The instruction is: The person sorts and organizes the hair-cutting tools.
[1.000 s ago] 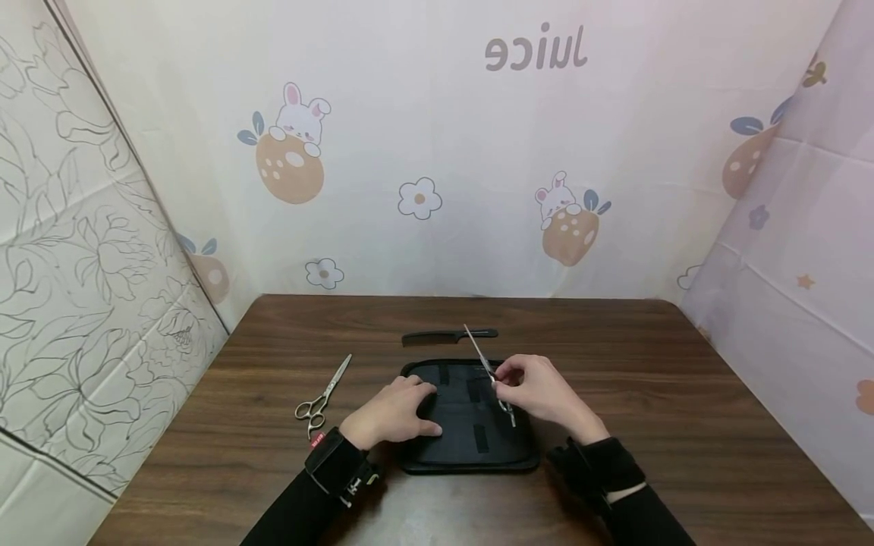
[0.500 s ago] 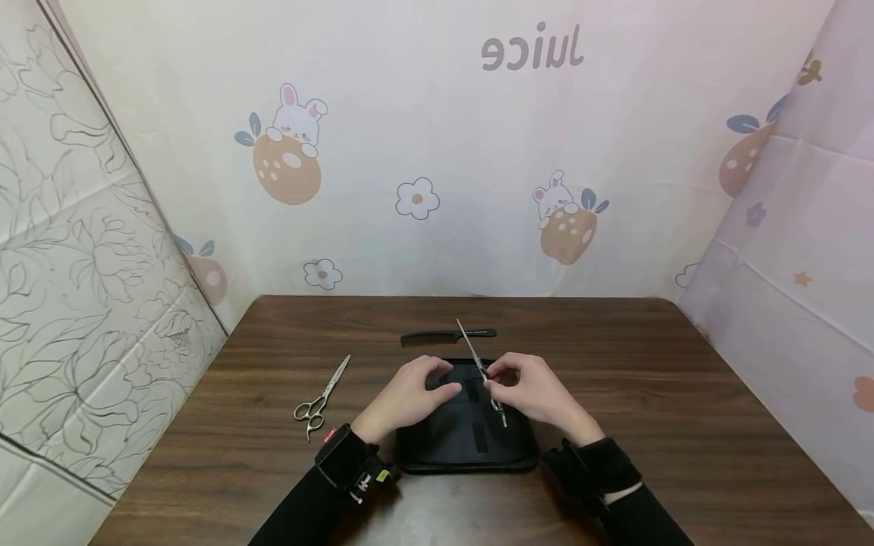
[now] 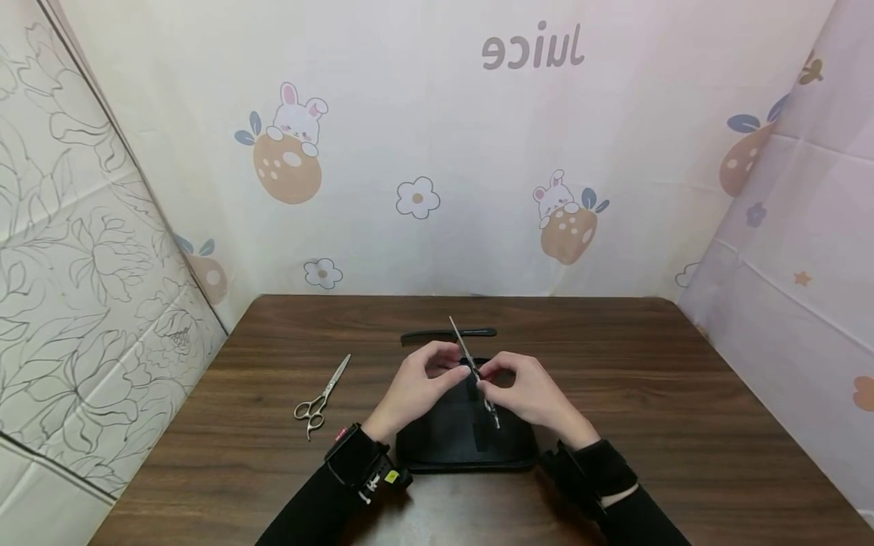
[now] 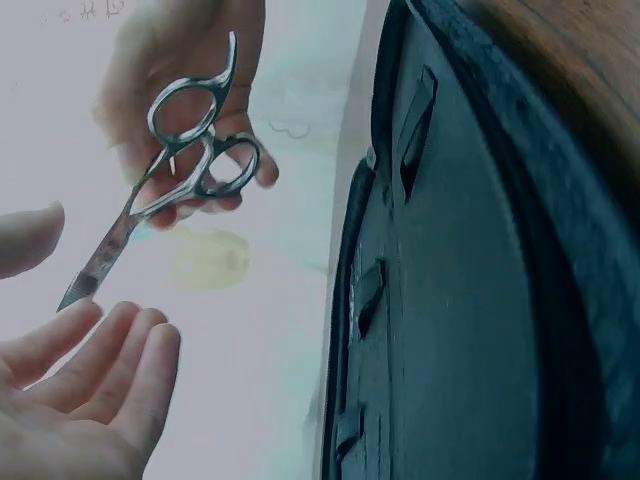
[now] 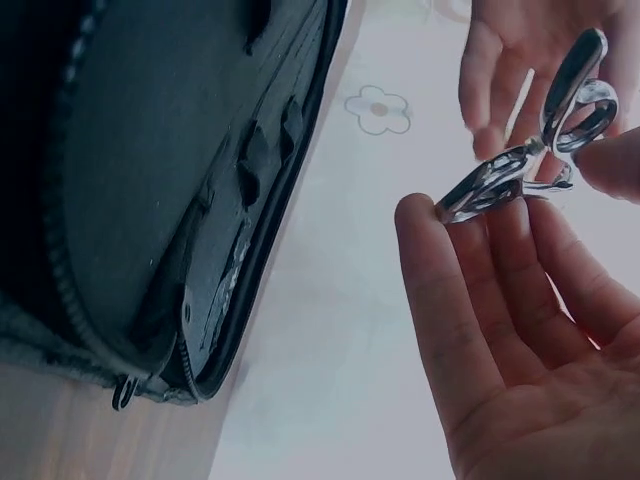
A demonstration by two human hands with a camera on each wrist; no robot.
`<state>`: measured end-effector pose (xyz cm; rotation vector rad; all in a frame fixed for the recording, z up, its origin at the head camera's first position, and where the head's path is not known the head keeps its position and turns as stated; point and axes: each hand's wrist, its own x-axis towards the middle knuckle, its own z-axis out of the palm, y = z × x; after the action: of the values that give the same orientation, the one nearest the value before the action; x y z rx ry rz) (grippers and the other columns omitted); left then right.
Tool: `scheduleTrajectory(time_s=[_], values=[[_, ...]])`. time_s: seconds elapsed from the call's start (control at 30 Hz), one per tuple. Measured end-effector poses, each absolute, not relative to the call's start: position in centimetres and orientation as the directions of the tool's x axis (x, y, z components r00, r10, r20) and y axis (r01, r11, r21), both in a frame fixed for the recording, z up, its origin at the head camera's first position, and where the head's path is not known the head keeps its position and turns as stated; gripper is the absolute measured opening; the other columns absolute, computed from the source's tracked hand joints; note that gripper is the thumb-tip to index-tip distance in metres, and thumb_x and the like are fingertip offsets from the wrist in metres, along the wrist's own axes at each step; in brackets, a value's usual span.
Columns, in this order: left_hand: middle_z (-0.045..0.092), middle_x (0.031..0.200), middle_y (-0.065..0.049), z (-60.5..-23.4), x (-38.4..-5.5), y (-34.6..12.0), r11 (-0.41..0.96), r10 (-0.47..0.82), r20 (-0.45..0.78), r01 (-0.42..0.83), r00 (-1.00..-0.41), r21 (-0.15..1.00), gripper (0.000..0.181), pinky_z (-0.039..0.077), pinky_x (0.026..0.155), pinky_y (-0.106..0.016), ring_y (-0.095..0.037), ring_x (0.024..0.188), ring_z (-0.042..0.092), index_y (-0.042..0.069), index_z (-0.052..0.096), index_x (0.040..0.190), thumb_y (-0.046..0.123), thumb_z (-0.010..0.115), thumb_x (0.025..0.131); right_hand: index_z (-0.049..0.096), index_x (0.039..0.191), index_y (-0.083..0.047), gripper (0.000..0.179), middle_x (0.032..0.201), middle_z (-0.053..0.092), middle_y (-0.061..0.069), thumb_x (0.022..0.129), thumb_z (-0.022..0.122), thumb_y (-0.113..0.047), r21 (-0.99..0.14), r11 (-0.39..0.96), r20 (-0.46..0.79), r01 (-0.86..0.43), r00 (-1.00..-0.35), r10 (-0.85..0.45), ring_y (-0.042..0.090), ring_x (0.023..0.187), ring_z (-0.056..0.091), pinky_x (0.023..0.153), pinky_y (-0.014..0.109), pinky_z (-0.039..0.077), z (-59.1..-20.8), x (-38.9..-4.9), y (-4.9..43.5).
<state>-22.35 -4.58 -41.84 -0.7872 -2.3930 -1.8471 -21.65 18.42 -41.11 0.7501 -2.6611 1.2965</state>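
Over a black zip case (image 3: 440, 444), my right hand (image 3: 531, 390) pinches a pair of silver hair scissors (image 4: 108, 248) near the handles, thumb on one side and fingers on the other. Their blades point away and slightly left, in line with the comb behind in the head view. My left hand (image 3: 418, 387) is raised over the case's left part, thumb and fingers parted on either side of the blade (image 4: 82, 285). Dark elastic loops (image 4: 370, 300) line the case's inner panel. On the table to the left lies a second pair of scissors (image 3: 336, 379), handles toward me.
A black comb (image 3: 430, 336) lies behind the case on the brown wooden table (image 3: 614, 334). Patterned curtains (image 3: 437, 250) stand close along the back and both sides. The case's zip pull (image 5: 124, 392) hangs at its edge.
My left hand has lifted from the case's left side and moved right and up to the blades. The right hand has shifted slightly left with the scissors.
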Motion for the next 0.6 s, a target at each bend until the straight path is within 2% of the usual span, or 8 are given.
scheduleTrajectory(time_s=[0.13,0.33,0.6], values=[[0.065,0.121,-0.012,-42.0,-22.4,-4.2,0.076,0.324,0.334,0.377,-0.885,0.923,0.037,0.052,0.096,-0.034,-0.022,0.110,0.063,0.003,0.061,0.133,0.018,0.069,0.099,0.075,0.102,-0.011,0.010,0.092,0.068,-0.004,0.092,0.074,-0.013,-0.724,0.492,0.304,-0.484,-0.864,-0.401,0.016,0.083,0.063,0.070,0.030,0.055,-41.2,-21.5,18.1],[0.065,0.119,-0.018,-41.9,-22.4,-3.8,-0.121,0.239,0.294,0.271,-0.925,0.955,0.038,0.052,0.090,-0.026,-0.021,0.104,0.064,-0.002,0.059,0.133,0.007,0.070,0.097,0.075,0.102,-0.009,0.010,0.094,0.068,-0.003,0.093,0.074,-0.012,-0.734,0.441,0.332,-0.517,-0.839,-0.431,0.013,0.085,0.064,0.072,0.032,0.057,-41.2,-21.4,17.7],[0.064,0.120,-0.018,-41.7,-22.1,-3.5,-0.277,0.227,0.240,0.173,-0.944,0.945,0.038,0.053,0.091,-0.027,-0.016,0.103,0.065,-0.002,0.056,0.131,0.000,0.068,0.095,0.075,0.103,-0.008,0.012,0.096,0.068,-0.002,0.092,0.074,-0.010,-0.744,0.406,0.339,-0.530,-0.824,-0.453,0.013,0.087,0.064,0.075,0.035,0.059,-41.1,-21.2,17.3]])
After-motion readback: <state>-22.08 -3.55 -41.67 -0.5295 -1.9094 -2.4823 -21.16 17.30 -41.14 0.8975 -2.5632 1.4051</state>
